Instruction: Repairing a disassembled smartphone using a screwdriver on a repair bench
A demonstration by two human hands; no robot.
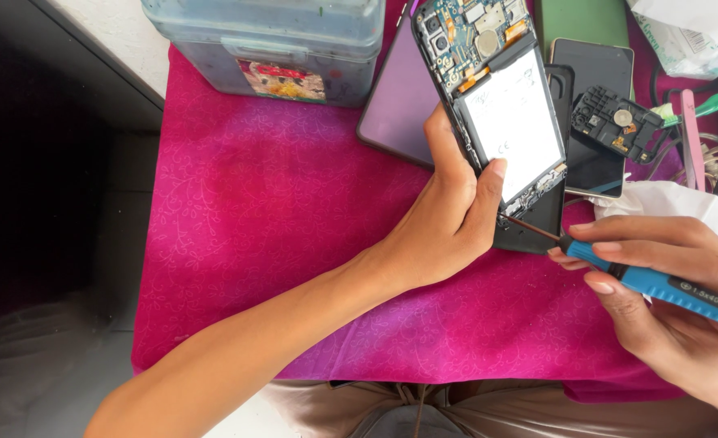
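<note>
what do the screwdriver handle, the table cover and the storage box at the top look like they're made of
Screwdriver handle: smooth blue plastic, probably, with an even colour and a dark label band. Table cover: woven magenta cloth, matte, with a faint floral pattern and soft folds at the edge. Storage box: translucent grey-blue plastic, scuffed, its contents dimly showing through.

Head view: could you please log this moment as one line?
left hand: holds opened phone | right hand: holds blue screwdriver, tip at phone's lower edge | surface: pink cloth

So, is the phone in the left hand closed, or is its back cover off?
Its back cover is off. The phone, held by the left hand, shows its bare circuit board and white battery. The right hand points a blue screwdriver at its lower edge.
</note>
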